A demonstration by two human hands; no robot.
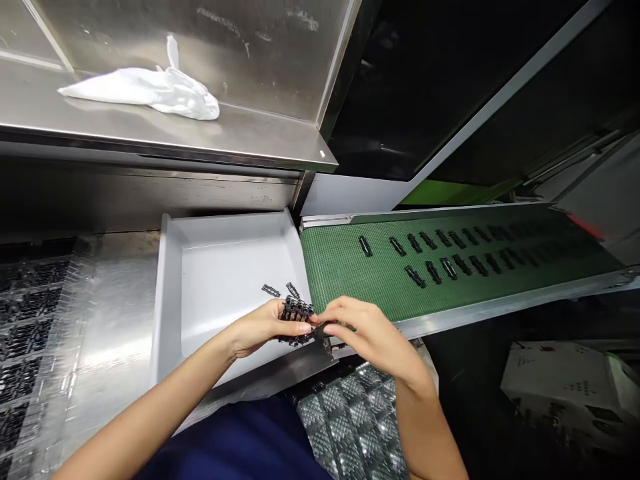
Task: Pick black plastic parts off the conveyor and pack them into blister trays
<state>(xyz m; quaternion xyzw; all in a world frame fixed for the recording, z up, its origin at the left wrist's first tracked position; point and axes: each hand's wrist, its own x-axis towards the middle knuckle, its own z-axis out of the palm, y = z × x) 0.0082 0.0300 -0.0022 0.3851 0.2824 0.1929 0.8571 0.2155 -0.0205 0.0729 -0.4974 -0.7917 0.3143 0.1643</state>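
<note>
Over the front lip of a white tray (pixel 175 300), the left hand (pixel 265 327) cradles a stack of black plastic parts (pixel 296 321), clamped between thumb and fingers. The right hand (pixel 365 333) brings its fingertips (pixel 327 320) together at the stack's right end; whether they clamp it, I cannot tell. Two loose black parts (pixel 271 290) lie in the tray just beyond the stack. Right of the tray runs a green mesh conveyor belt (pixel 340 267) carrying rows of black parts (pixel 397 246). Left of the tray sit clear blister trays (pixel 30 333). Behind the tray, a white cloth (pixel 150 93) lies on a steel shelf (pixel 260 133).
</note>
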